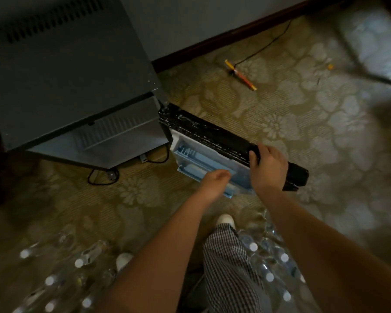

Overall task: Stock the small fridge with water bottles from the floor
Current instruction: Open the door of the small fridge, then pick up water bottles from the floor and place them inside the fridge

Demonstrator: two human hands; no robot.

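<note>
Water bottles [79,263] crowd the floor [303,114] by the feet, none lifted yet. The right hand [266,163] grips the top edge of the open fridge door [212,134]. The left hand [215,178] reaches its door shelf [199,162] (fingers hidden, grip unclear). The likely next move is to stoop for a bottle.

likely hotel room: patterned floral carpet [303,114], dark baseboard [224,35], small fridge [72,75] by wall.
</note>
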